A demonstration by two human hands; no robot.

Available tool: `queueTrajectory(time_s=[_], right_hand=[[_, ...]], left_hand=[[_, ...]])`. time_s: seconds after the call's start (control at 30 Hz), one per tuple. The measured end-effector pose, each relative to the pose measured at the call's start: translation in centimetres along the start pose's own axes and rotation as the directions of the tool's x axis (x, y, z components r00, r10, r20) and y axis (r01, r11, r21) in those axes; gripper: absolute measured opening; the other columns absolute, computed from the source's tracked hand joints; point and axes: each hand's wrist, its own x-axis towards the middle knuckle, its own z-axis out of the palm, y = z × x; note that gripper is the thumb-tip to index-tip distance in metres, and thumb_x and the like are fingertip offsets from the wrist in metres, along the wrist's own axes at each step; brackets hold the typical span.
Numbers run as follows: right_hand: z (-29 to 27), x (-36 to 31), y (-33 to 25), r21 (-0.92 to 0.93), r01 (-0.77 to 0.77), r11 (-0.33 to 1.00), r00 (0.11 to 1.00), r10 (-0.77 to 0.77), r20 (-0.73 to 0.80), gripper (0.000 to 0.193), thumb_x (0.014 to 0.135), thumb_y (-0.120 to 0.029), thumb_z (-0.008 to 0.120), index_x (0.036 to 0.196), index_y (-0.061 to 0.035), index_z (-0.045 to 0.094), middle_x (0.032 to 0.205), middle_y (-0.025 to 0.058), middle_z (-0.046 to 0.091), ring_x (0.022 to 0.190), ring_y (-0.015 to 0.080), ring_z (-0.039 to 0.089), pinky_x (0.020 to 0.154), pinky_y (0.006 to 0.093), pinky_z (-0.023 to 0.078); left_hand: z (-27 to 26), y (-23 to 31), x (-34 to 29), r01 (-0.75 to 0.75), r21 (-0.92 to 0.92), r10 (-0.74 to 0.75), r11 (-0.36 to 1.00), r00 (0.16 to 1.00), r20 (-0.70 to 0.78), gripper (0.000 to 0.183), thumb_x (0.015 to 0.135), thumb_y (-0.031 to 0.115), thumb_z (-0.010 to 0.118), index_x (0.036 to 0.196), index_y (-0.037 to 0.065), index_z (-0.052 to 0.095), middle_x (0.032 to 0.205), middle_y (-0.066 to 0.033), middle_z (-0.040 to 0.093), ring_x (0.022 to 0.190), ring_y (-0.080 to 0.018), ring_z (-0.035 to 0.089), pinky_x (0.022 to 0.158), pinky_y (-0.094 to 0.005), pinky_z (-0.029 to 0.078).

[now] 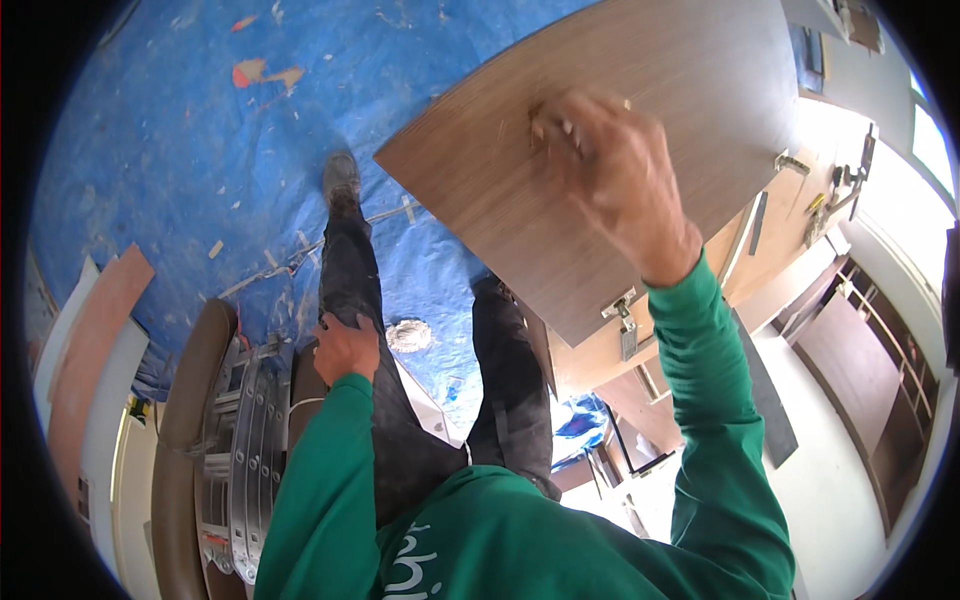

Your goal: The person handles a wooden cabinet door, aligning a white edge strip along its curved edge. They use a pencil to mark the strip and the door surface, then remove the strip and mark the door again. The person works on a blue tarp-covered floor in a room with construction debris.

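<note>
My right hand point(620, 175) is closed, slightly smeared by motion, over the brown wood-grain face of a cabinet door point(690, 70). Whatever its fingers pinch is too hidden to make out. Just beside the fingertips, the door shows a small dark rough spot point(538, 112) with crumbs around it. Two metal hinges sit along the door's right-hand edge, a nearer hinge point(624, 318) and a farther hinge point(792, 163). My left hand point(347, 350) rests on my left leg with its fingers laid over the dark trousers, holding nothing.
Blue sheeting point(180, 160), stained and taped, covers the floor. A folded metal ladder point(245, 455) and a brown padded piece point(190, 440) lie at the lower left, near leaning boards point(95, 370). A light wooden cabinet part point(735, 270) stands right of the door. A whitish round bundle point(409, 335) lies between my legs.
</note>
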Motion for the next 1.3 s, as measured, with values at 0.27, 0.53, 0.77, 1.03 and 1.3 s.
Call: queueTrajectory(time_s=[0.27, 0.53, 0.77, 1.03, 1.3], right_hand=[[0.3, 0.5, 0.2, 0.039, -0.015, 0.999, 0.999, 0.016, -0.032, 0.01, 0.099, -0.01, 0.076, 0.1, -0.0012, 0.071, 0.094, 0.0175, 0.071, 0.085, 0.0413, 0.072, 0.073, 0.051, 0.058], [0.2, 1.0, 0.5, 0.049, -0.011, 0.999, 0.999, 0.014, -0.048, 0.01, 0.099, -0.009, 0.076, 0.1, 0.0002, 0.071, 0.091, 0.018, 0.071, 0.085, 0.0419, 0.072, 0.075, 0.0525, 0.058], [0.6, 0.8, -1.8, 0.124, -0.361, 0.924, 0.931, 0.364, 0.001, 0.013, 0.097, -0.01, 0.077, 0.091, 0.0016, 0.073, 0.088, 0.0216, 0.074, 0.084, 0.0428, 0.074, 0.077, 0.0505, 0.059], [0.8, 0.9, -2.3, 0.149, -0.42, 0.895, 0.901, 0.43, -0.048, 0.01, 0.095, -0.007, 0.076, 0.09, 0.0014, 0.075, 0.086, 0.0227, 0.076, 0.081, 0.0432, 0.075, 0.075, 0.0483, 0.059], [0.8, 1.2, -2.6, 0.209, -0.481, 0.851, 0.867, 0.497, -0.031, 0.011, 0.095, -0.008, 0.078, 0.09, 0.0014, 0.074, 0.086, 0.0223, 0.076, 0.08, 0.0421, 0.075, 0.075, 0.0476, 0.059]], left_hand=[[0.0, 0.1, 0.4, -0.007, -0.02, 0.007, 1.0, 1.0, 0.0, 0.076, 0.105, 0.052, 0.066, 0.157, -0.003, 0.058, 0.156, -0.0327, 0.061, 0.124, -0.0538, 0.073, 0.106, -0.0596, 0.061], [-1.1, 0.6, 0.3, 0.015, -0.014, -0.015, 1.0, 0.999, 0.046, 0.081, 0.105, 0.053, 0.065, 0.163, -0.003, 0.053, 0.162, -0.0335, 0.057, 0.13, -0.0537, 0.071, 0.11, -0.0589, 0.06], [-1.1, 0.5, 0.6, 0.013, 0.001, -0.013, 1.0, 0.999, 0.052, 0.082, 0.105, 0.053, 0.065, 0.163, -0.003, 0.053, 0.161, -0.0336, 0.057, 0.126, -0.0534, 0.073, 0.107, -0.0585, 0.062], [-0.3, 0.0, 0.8, 0.012, 0.004, -0.012, 1.0, 1.0, 0.021, 0.081, 0.105, 0.053, 0.066, 0.162, -0.002, 0.053, 0.162, -0.0337, 0.056, 0.125, -0.0548, 0.073, 0.106, -0.0601, 0.062], [-1.6, 0.3, 0.8, 0.025, -0.003, -0.024, 1.0, 0.996, 0.091, 0.082, 0.105, 0.053, 0.065, 0.164, -0.002, 0.052, 0.164, -0.0348, 0.054, 0.128, -0.0548, 0.072, 0.107, -0.0599, 0.061]])
